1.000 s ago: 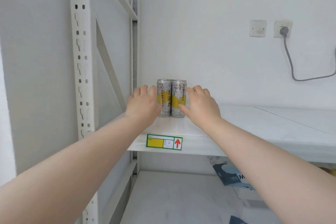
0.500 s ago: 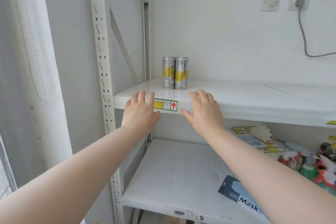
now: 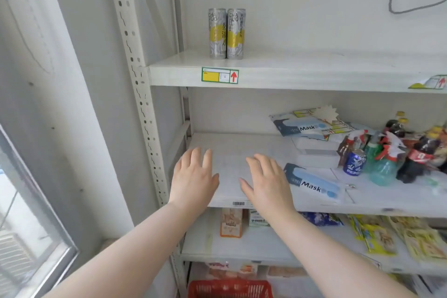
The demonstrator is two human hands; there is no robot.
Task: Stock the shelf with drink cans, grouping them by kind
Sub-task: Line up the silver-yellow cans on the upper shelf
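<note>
Left hand (image 3: 193,176), right hand (image 3: 266,181), palms down, fingers relaxed, empty

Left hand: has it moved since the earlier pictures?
Yes. The left hand has dropped from the cans, past the price label, to the shelf below.

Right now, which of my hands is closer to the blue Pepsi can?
Right. The right hand is left of the Pepsi can, with a Mask packet between them; the left hand is farther left, beyond the right hand.
</note>
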